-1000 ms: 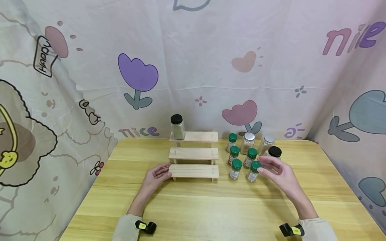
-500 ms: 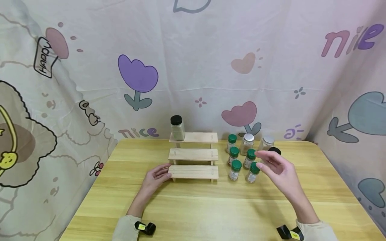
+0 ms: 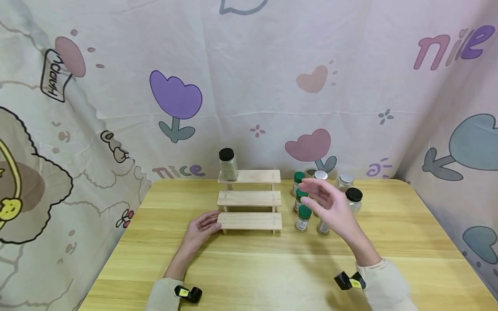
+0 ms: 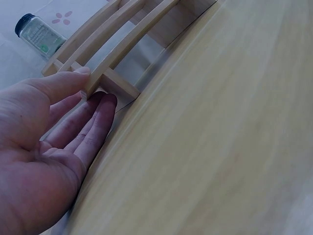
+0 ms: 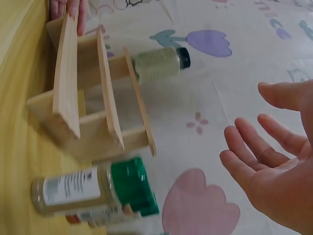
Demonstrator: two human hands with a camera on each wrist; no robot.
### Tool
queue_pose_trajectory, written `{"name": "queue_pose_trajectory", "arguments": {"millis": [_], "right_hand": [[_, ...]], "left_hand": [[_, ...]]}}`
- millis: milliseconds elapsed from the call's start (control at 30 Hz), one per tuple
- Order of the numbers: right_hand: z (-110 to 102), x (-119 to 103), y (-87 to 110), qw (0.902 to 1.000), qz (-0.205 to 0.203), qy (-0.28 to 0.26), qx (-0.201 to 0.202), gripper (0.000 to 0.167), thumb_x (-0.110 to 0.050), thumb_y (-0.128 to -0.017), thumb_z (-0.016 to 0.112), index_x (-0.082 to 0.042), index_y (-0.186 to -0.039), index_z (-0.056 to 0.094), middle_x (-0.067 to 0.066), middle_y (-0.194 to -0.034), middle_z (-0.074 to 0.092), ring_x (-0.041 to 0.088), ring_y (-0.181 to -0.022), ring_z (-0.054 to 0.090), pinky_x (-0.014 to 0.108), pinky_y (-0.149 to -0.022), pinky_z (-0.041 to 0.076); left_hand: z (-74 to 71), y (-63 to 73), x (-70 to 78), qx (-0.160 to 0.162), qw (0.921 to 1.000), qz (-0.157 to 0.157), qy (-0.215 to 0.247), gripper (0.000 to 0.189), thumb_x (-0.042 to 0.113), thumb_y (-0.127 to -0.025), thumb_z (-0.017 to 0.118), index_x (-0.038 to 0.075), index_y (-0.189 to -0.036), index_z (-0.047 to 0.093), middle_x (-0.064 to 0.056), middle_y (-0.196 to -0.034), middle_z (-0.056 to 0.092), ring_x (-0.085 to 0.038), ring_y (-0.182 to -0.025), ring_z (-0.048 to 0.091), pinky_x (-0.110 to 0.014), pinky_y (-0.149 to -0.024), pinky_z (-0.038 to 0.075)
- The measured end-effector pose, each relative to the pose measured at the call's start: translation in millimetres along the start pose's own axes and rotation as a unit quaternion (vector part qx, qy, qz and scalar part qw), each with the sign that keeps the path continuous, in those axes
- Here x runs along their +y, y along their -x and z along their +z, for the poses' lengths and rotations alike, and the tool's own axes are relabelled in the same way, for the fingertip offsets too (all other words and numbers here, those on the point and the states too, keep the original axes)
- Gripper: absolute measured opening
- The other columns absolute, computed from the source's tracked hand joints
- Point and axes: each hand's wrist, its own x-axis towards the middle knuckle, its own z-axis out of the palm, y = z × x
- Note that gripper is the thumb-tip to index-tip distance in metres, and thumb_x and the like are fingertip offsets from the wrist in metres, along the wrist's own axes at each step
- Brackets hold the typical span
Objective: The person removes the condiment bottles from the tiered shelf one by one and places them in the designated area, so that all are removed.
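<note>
My left hand (image 3: pixel 199 232) holds the left end of the lowest board of a three-step wooden display rack (image 3: pixel 249 198). In the left wrist view, its thumb lies on the board and its fingers (image 4: pixel 90 129) reach underneath. A clear jar with a black lid (image 3: pixel 228 167) stands on the left of the top step. My right hand (image 3: pixel 332 209) hovers over the group of jars with fingers spread and nothing in them, hiding some jars. Near it are green-lidded spice jars, one at the front (image 3: pixel 303 219) with a white label.
Two silver-lidded jars, one at the right (image 3: pixel 344 181), stand at the back of the group. Another black-lidded jar (image 3: pixel 353 199) is right of my right hand. A printed cloth (image 3: pixel 241 86) hangs behind the wooden table (image 3: pixel 249 272).
My right hand has risen from beside the right-hand jars and moved left over the group, uncovering the black-lidded jar. The left hand keeps its hold on the rack.
</note>
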Motion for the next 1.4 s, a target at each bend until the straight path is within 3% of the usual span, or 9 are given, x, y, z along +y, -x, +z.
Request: {"name": "queue_pose_trajectory", "arguments": {"millis": [267, 600, 1000, 1400], "right_hand": [[26, -1, -24.0, 0.9996, 0.000, -0.028, -0.009, 0.048, 0.003, -0.095, 0.070, -0.003, -0.141, 0.056, 0.017, -0.130, 0.065, 0.033, -0.124, 0.061, 0.037, -0.108, 0.049], [50, 0, -49.8, 0.9984, 0.000, -0.052, -0.021, 0.049, -0.001, -0.096, 0.072, -0.006, -0.142, 0.056, 0.016, -0.131, 0.065, 0.034, -0.127, 0.059, 0.046, -0.110, 0.047], [67, -1, -80.2, 0.9977, 0.010, -0.057, -0.036, 0.048, -0.009, -0.098, 0.071, -0.010, -0.143, 0.055, 0.010, -0.133, 0.065, 0.032, -0.129, 0.058, 0.037, -0.110, 0.049], [86, 1, -108.9, 0.9980, -0.001, -0.047, -0.042, 0.048, -0.011, -0.097, 0.073, -0.009, -0.142, 0.057, 0.011, -0.131, 0.065, 0.030, -0.123, 0.062, 0.039, -0.106, 0.051]], "left_hand": [[0.6, 1.8, -1.5, 0.001, 1.0000, 0.000, 0.000, 0.052, 0.008, -0.094, 0.076, -0.003, -0.141, 0.058, -0.025, -0.135, 0.063, -0.027, -0.120, 0.065, -0.024, -0.098, 0.054], [2.2, 2.0, -2.0, 0.002, 1.0000, 0.004, 0.002, 0.051, 0.007, -0.094, 0.076, -0.003, -0.140, 0.058, -0.025, -0.133, 0.063, -0.013, -0.112, 0.067, -0.024, -0.096, 0.055], [1.8, 1.3, -3.0, 0.005, 1.0000, 0.001, 0.002, 0.050, 0.005, -0.093, 0.075, -0.003, -0.140, 0.058, -0.025, -0.134, 0.063, -0.012, -0.111, 0.067, -0.024, -0.096, 0.055], [-0.7, 0.3, 0.7, -0.002, 0.9999, 0.009, -0.006, 0.051, 0.008, -0.095, 0.075, -0.002, -0.141, 0.058, -0.024, -0.137, 0.062, -0.014, -0.117, 0.065, -0.023, -0.097, 0.054]]}}
